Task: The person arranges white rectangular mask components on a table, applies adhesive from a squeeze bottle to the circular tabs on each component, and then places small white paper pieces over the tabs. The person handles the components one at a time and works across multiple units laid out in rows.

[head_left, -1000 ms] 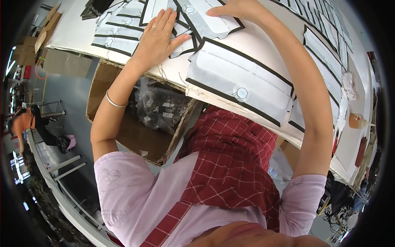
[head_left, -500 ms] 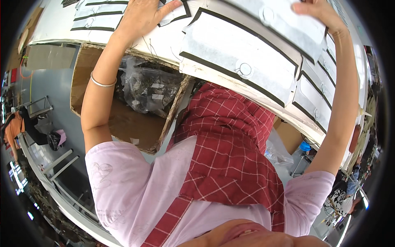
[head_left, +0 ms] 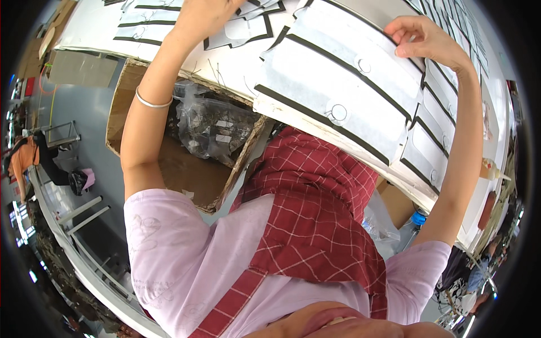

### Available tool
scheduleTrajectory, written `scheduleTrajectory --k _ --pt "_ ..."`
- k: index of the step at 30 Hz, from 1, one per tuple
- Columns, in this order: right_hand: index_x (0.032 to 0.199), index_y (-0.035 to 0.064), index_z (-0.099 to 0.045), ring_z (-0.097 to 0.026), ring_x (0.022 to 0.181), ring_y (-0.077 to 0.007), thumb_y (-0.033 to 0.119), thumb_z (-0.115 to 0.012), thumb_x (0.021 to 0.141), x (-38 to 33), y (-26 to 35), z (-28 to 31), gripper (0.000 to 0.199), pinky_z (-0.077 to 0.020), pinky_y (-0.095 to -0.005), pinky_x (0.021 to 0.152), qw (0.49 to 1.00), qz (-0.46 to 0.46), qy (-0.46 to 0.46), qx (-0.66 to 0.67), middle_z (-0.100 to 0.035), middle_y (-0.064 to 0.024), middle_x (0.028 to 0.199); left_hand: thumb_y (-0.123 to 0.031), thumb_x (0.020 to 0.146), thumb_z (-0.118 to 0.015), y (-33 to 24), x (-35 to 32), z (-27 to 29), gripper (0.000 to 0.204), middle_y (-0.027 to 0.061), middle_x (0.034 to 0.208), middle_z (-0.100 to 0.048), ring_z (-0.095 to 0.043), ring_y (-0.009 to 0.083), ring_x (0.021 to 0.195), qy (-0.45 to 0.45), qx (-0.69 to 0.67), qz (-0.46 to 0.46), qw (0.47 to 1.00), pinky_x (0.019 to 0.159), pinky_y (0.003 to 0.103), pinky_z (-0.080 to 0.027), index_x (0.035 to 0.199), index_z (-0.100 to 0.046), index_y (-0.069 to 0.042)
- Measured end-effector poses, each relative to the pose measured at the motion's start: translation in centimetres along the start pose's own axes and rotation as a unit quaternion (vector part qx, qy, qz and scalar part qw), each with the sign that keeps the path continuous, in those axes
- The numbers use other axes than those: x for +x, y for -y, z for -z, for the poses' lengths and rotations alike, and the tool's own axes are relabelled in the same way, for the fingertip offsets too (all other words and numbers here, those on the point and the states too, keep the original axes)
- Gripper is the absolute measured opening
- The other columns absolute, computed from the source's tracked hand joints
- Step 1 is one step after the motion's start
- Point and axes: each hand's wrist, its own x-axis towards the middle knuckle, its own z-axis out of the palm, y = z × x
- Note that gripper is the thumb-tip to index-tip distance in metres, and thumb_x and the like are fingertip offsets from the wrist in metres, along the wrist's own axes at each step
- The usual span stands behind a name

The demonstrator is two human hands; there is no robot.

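Note:
White sheet-like panels with black edge strips and a small round ring mark lie on the white table. The front panel (head_left: 315, 98) lies along the table edge, and a second panel (head_left: 344, 53) overlaps it from behind, flat. My right hand (head_left: 434, 45) is at the far right end of the second panel, fingers bent, thumb apart from them, nothing seen between. My left hand (head_left: 208, 17) is at the top edge, above a smaller black-edged piece (head_left: 236, 31); its fingertips are mostly cut off, so a grip cannot be made out.
More black-edged panels lie in rows at the right (head_left: 425, 143) and far left (head_left: 143, 28). Below the table's left part stands an open cardboard box (head_left: 189, 163) with a clear plastic bag (head_left: 205, 124). A bottle (head_left: 490, 169) stands at the right edge.
The second panel, tilted and blurred under my right hand before, now lies flat and overlapping the front one. My right hand has come off its surface; my left hand has shifted right and up.

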Motion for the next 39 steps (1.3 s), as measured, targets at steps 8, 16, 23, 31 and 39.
scheduleTrajectory --k 8,16,23,31,39 --pt "0.13 -0.0097 -0.059 -0.069 0.092 -0.017 0.009 -0.07 0.095 11.6 11.3 -3.6 0.042 -0.0545 -0.0244 0.082 0.914 0.036 -0.078 0.396 -0.071 -0.0115 0.103 -0.012 0.099 -0.043 5.1 -0.3 -3.2 0.053 0.0366 0.122 -0.058 -0.056 0.0506 0.112 -0.094 -0.06 0.086 0.99 0.1 0.055 -0.044 0.147 -0.041 0.009" --pt "0.109 -0.0123 -0.059 -0.065 0.06 -0.0196 0.001 -0.069 0.093 26.2 14.5 -6.8 0.024 -0.0605 -0.032 0.056 0.781 -0.03 -0.045 0.622 -0.068 -0.0118 0.078 -0.008 0.096 -0.041 3.5 -0.3 -1.7 0.07 0.034 0.119 -0.056 -0.057 0.0475 0.105 -0.135 -0.116 0.048 0.983 0.097 0.054 -0.043 0.16 -0.017 0.005" --pt "0.125 -0.001 -0.065 -0.062 0.06 -0.0136 -0.006 -0.069 0.086 25.2 14.2 -5.8 0.04 -0.0461 -0.0251 0.049 0.812 0.122 -0.219 0.527 -0.071 -0.0102 0.081 -0.027 0.105 -0.051 2.6 0.2 -1.3 0.072 0.0379 0.141 -0.046 -0.049 0.0512 0.127 -0.121 -0.093 0.066 0.986 0.11 0.053 -0.039 0.159 -0.017 0.006" --pt "0.125 0.0043 -0.067 -0.067 0.086 -0.0135 0.005 -0.067 0.096 23.1 12.8 -3.0 0.029 -0.0565 -0.0241 0.072 0.728 0.068 -0.222 0.645 -0.071 -0.0036 0.102 -0.053 0.106 -0.046 4.9 -0.1 -3.5 0.075 0.0257 0.152 -0.049 -0.041 0.0458 0.144 -0.077 0.05 0.087 0.992 0.12 0.052 -0.03 0.154 -0.038 0.003" --pt "0.118 0.0006 -0.07 -0.068 0.087 -0.0103 0.009 -0.069 0.097 19.2 14.8 -2.5 0.023 -0.0542 -0.0233 0.077 0.786 0.185 -0.187 0.56 -0.074 -0.0034 0.1 -0.03 0.104 -0.039 3.3 2.5 1.0 0.061 0.0225 0.149 -0.052 -0.043 0.0382 0.145 -0.04 -0.664 0.192 0.721 0.121 0.052 -0.032 0.151 -0.038 0.009"
